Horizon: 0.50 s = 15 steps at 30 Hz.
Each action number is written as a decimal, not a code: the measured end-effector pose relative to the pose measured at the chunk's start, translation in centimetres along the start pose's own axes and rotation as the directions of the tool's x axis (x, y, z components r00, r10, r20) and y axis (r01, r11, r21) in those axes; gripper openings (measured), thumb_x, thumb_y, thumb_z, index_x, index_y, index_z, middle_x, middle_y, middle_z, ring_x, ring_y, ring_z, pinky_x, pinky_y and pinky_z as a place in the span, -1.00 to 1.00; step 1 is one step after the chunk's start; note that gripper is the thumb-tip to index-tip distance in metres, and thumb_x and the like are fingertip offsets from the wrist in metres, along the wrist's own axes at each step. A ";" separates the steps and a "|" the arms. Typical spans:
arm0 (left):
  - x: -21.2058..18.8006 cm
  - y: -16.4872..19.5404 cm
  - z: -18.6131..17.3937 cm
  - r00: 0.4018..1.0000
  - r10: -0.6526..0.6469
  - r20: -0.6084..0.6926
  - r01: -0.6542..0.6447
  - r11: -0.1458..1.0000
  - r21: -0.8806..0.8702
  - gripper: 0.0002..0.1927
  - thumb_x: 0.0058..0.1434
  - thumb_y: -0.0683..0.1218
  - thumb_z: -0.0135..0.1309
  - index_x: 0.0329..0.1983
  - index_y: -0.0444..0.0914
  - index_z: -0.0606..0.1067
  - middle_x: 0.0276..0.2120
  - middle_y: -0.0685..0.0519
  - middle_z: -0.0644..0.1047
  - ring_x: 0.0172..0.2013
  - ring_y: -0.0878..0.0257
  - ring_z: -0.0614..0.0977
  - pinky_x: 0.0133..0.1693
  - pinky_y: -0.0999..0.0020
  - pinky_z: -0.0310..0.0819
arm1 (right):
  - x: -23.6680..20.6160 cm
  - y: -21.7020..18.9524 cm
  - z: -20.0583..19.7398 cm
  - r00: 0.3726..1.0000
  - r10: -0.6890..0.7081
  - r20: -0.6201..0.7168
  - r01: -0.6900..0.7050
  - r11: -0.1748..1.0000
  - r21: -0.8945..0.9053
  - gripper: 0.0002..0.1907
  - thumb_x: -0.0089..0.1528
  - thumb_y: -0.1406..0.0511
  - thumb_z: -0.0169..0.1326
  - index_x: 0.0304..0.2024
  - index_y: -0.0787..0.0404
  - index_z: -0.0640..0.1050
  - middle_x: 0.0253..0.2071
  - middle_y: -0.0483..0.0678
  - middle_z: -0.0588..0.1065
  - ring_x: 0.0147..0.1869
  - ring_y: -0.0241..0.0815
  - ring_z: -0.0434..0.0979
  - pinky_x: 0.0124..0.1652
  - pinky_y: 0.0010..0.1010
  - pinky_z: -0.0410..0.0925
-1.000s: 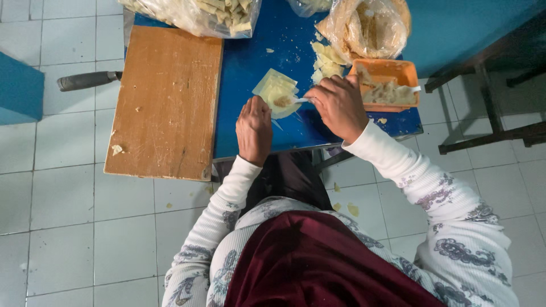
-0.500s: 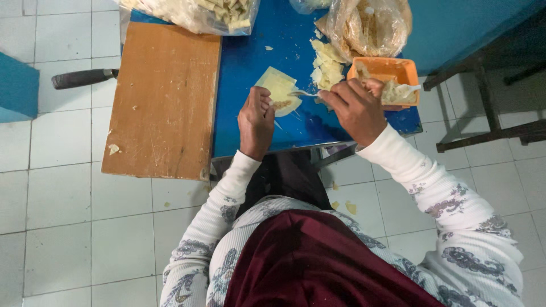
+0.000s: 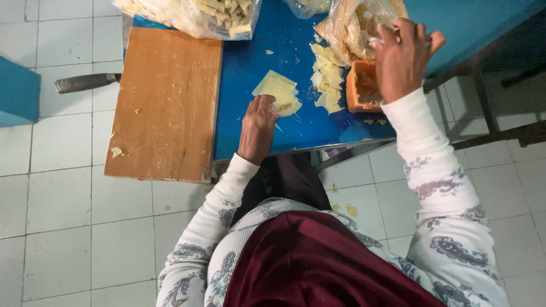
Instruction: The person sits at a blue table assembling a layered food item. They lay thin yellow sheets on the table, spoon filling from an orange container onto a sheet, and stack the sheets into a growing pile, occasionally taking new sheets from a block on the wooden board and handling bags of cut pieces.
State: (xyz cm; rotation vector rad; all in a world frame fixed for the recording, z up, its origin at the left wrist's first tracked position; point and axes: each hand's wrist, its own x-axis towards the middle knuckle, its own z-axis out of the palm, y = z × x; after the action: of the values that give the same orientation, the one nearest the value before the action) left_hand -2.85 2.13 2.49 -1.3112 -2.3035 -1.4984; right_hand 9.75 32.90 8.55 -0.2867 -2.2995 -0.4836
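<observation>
White tiled floor [image 3: 68, 222] w/ a blue table [image 3: 296, 131] above it, seen from the head cam. Landmark: the pale dough wrapper sheets [image 3: 278, 94] lying flat on the blue top, roughly mid-table. Nearest to the person, left hand [image 3: 259, 128] rests just below the wrapper, fingertips on its near edge, fingers loosely curled, pressing not gripping. Left of the wrapper: big wooden board [image 3: 165, 102], overhanging the table edge; a dark knife handle [image 3: 85, 82] sticks out beyond its left side. Right of the wrapper: loose pile of wrapper pieces [image 3: 327, 79], then an orange tub [image 3: 364, 85]. Right hand [image 3: 401, 57] is raised over the tub, fingers pinched narrow around sth thin & pale, can't tell what. Beyond the wrapper, far edge: clear plastic bags [image 3: 216, 14] of cut strips.
</observation>
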 end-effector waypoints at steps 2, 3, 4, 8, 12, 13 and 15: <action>-0.1 0.0 0.0 1.000 0.004 -0.017 -0.004 1.000 -0.025 -0.61 0.14 -0.31 0.24 0.02 -0.34 0.40 -0.10 -0.17 0.53 -0.07 -0.13 0.61 -0.11 0.09 0.53 | -0.6 -3.5 -2.4 0.998 0.035 0.052 -0.046 0.969 0.242 -0.85 0.35 0.36 0.21 -0.03 0.15 0.62 0.04 -0.02 0.47 0.15 0.02 0.36 0.16 -0.08 0.18; 0.0 -0.1 0.0 1.000 -0.018 -0.013 0.018 0.999 -0.043 -0.63 0.16 -0.31 0.22 0.02 -0.35 0.41 -0.10 -0.17 0.53 -0.08 -0.12 0.62 -0.11 0.10 0.54 | -1.7 -5.7 -4.1 0.991 0.038 0.130 -0.093 0.889 0.449 -0.86 0.38 0.46 0.16 -0.04 0.18 0.58 -0.01 -0.03 0.47 0.18 0.10 0.36 0.21 -0.11 0.24; 0.0 -0.1 0.0 0.999 -0.038 -0.007 0.037 0.997 -0.061 -0.65 0.17 -0.30 0.20 0.02 -0.35 0.41 -0.11 -0.18 0.54 -0.08 -0.11 0.62 -0.12 0.11 0.55 | -2.3 -8.1 -4.9 0.978 0.030 0.206 -0.138 0.833 0.535 -0.75 0.26 0.51 0.10 -0.06 0.17 0.61 -0.15 0.00 0.45 0.01 0.09 0.43 0.05 -0.09 0.28; 0.0 -0.3 0.0 0.998 -0.064 -0.016 0.062 0.993 -0.098 -0.73 0.22 -0.29 0.13 0.00 -0.36 0.45 -0.13 -0.19 0.55 -0.11 -0.11 0.64 -0.12 0.12 0.55 | -4.2 -14.2 -5.8 0.940 0.017 0.342 -0.240 0.747 0.620 -0.78 0.21 0.46 0.16 -0.10 0.17 0.62 -0.23 0.00 0.48 -0.06 0.08 0.46 -0.06 -0.11 0.32; 0.3 -0.7 0.1 0.999 -0.047 -0.023 0.044 0.993 -0.109 -0.77 0.23 -0.29 0.11 -0.04 -0.36 0.49 -0.14 -0.18 0.55 -0.12 -0.10 0.64 -0.12 0.12 0.55 | -4.7 -16.3 -5.5 0.959 0.070 0.276 -0.238 0.731 0.640 -0.79 0.23 0.44 0.18 -0.07 0.20 0.62 -0.18 0.02 0.46 -0.04 0.08 0.43 -0.04 -0.13 0.31; 0.3 -0.8 0.2 0.999 -0.041 -0.028 0.037 0.992 -0.123 -0.78 0.23 -0.29 0.10 -0.04 -0.36 0.49 -0.14 -0.18 0.55 -0.11 -0.09 0.65 -0.12 0.13 0.55 | -4.8 -16.7 -5.6 0.965 0.060 0.257 -0.217 0.735 0.643 -0.78 0.24 0.45 0.17 -0.06 0.21 0.62 -0.16 0.02 0.45 -0.02 0.08 0.43 -0.02 -0.14 0.31; 0.3 -1.0 0.3 0.999 -0.046 -0.030 0.041 0.988 -0.146 -0.79 0.24 -0.29 0.09 -0.05 -0.37 0.50 -0.13 -0.17 0.55 -0.12 -0.09 0.65 -0.13 0.15 0.56 | -5.1 -17.7 -6.0 0.967 0.043 0.251 -0.199 0.744 0.638 -0.70 0.24 0.46 0.15 0.03 0.19 0.63 -0.14 -0.02 0.46 -0.02 0.04 0.41 -0.03 -0.17 0.29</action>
State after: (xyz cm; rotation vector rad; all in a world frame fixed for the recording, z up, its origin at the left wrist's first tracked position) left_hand -3.65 2.44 1.80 -1.2664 -2.2544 -1.7173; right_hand 11.04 14.02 4.20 -0.1341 -2.4795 0.4720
